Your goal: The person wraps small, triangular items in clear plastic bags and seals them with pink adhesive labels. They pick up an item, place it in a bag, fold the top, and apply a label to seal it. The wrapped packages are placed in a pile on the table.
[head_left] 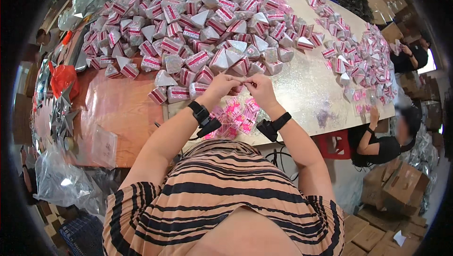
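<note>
My left hand (225, 86) and my right hand (260, 89) meet fingertip to fingertip over the near part of the table. Both pinch at something too small to make out. Just beyond them rises a large heap of glittery white wedge-shaped ornaments like cake slices (197, 60), each banded in pink. Closer to my body, below the hands, lies a loose pile of flat pink-printed cards or packets (234, 115). A black strap with a small black device sits on each wrist.
More wedges (337, 64) are heaped on the table's right side, where two other people in dark clothes (389, 148) work. Silver stars (61, 116) and a red plastic bag (64, 81) lie left. Clear plastic (68, 180) hangs lower left; cardboard boxes (403, 187) stand lower right.
</note>
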The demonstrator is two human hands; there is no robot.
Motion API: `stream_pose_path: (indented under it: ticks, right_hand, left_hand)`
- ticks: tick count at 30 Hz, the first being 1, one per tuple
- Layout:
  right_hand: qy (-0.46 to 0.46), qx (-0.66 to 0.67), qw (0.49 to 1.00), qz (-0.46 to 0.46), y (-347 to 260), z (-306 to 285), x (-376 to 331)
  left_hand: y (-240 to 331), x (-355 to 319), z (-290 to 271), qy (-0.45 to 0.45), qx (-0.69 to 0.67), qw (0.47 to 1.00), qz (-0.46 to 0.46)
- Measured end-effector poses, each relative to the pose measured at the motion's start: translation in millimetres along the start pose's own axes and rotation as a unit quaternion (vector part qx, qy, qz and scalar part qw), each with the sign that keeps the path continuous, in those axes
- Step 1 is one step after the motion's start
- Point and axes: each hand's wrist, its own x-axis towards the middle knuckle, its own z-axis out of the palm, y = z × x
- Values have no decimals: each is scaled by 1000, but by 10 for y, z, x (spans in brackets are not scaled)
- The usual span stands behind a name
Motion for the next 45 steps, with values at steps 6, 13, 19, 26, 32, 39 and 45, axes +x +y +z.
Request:
stream_pose_path:
  ticks: [6, 13, 19, 26, 32, 39, 45]
  right_hand:
    - [8, -144, 989, 44, 392, 144, 49]
    - [-40, -317, 942, 100, 777, 430, 168]
    - [-138, -370, 918, 24, 875, 576, 156]
    - [-156, -394, 905, -37, 915, 481, 165]
    - [-129, -255, 958, 1, 859, 590, 133]
    - [-63, -70, 995, -16, 575, 351, 213]
    - [-61, -42, 996, -44, 128, 174, 254]
  left_hand:
    - [-158, 0, -106, 34, -16, 999, -23]
    - [-190, -175, -200, 32, 62, 996, -48]
    - [-356, -140, -302, 89, 183, 979, 27]
    - [-430, -52, -293, 121, 247, 960, 60]
    - [-461, -59, -369, 133, 255, 953, 96]
    - [-175, -190, -254, 171, 270, 940, 119]
    - [163, -263, -42, 171, 337, 893, 243]
